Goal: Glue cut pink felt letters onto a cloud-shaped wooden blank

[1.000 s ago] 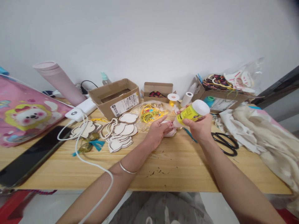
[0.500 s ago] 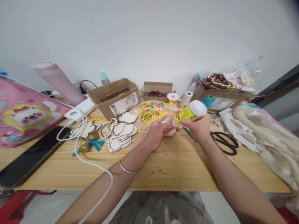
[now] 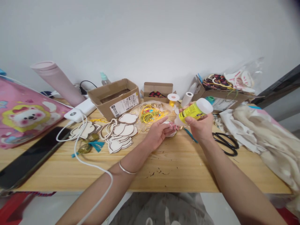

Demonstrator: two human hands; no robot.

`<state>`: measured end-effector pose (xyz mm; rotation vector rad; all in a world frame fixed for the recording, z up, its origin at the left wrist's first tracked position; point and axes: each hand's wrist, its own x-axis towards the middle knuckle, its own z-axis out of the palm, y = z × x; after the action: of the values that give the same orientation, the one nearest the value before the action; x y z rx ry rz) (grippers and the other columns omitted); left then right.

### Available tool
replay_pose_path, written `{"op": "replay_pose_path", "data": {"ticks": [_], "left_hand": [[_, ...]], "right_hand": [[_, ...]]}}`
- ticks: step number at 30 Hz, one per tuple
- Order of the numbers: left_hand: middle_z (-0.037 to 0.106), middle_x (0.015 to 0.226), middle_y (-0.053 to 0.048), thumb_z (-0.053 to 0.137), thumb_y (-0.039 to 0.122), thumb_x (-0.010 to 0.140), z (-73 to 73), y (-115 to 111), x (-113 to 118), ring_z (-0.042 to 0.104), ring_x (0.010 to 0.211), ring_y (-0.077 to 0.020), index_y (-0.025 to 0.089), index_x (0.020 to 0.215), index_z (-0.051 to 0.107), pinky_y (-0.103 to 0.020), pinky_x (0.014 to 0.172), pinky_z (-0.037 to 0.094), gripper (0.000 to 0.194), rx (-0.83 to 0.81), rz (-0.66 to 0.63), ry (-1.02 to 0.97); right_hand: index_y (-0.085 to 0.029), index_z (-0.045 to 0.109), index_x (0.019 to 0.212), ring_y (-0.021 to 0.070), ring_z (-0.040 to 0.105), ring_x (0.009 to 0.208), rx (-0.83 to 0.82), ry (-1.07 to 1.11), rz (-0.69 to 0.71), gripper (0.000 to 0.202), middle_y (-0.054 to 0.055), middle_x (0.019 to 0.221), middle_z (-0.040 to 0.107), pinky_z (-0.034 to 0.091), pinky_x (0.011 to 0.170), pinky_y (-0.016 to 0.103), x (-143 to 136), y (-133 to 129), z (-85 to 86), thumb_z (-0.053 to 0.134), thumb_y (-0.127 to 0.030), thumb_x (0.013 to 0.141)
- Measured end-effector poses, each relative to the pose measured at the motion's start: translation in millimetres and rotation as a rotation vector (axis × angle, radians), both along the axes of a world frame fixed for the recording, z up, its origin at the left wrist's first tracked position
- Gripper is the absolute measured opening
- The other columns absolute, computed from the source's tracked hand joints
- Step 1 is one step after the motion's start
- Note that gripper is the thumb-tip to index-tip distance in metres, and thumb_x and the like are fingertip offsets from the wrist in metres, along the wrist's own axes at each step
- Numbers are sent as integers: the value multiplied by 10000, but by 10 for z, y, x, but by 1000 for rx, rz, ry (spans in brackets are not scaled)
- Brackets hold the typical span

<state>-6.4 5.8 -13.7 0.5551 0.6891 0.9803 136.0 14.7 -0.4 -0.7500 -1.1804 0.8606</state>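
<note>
My right hand is wrapped round a yellow-labelled glue bottle with a white base. The bottle is tilted, its nozzle end pointing down and left, a little apart from my left hand. Between the fingertips of that left hand is a small pink-red cutout piece, which looks like lettering. Just beneath it a white wooden plaque lies on the table, partly hidden by the fingers. A teal pen-like stick lies below the bottle.
Stacked white wooden cutouts and tangled yellow cords lie to the left and behind. Black scissors and cloth are on the right. Cardboard boxes line the wall. A white cable crosses my left forearm.
The glue bottle in my right hand has moved slightly right, away from my left hand. The pink-red piece at my left fingertips now shows more fully.
</note>
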Motion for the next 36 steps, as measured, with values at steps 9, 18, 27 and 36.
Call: {"op": "replay_pose_path", "data": {"ticks": [9, 18, 27, 36], "left_hand": [[696, 775, -79, 561, -35, 694, -22, -7, -14, 666, 730, -145, 30, 1380, 129, -266, 775, 514, 814, 41, -31, -14], [695, 786, -71, 558, -31, 710, -12, -17, 4, 662, 719, -135, 70, 1393, 140, -260, 748, 519, 807, 35, -42, 6], [700, 829, -72, 565, -3, 717, -44, -13, -3, 661, 752, -139, 93, 1389, 172, -279, 792, 499, 785, 63, -86, -5], [701, 819, -76, 575, -2, 721, -17, -15, 0, 661, 768, -145, 105, 1396, 166, -268, 780, 499, 796, 64, -94, -1]], "right_hand": [[-248, 560, 949, 245, 667, 790, 10, -15, 0, 513, 2, 722, 687, 542, 701, 386, 24, 4, -29, 801, -351, 508], [-239, 562, 961, 234, 672, 763, 45, -53, 41, 514, 11, 775, 698, 537, 732, 384, 37, 3, -59, 806, -315, 516], [-246, 554, 986, 239, 666, 793, 66, -93, -37, 527, 26, 840, 690, 540, 749, 396, 43, 18, -81, 801, -315, 526], [-250, 547, 984, 251, 665, 786, 24, -144, -19, 581, 34, 849, 695, 544, 755, 418, 57, -4, -64, 813, -369, 481]]}}
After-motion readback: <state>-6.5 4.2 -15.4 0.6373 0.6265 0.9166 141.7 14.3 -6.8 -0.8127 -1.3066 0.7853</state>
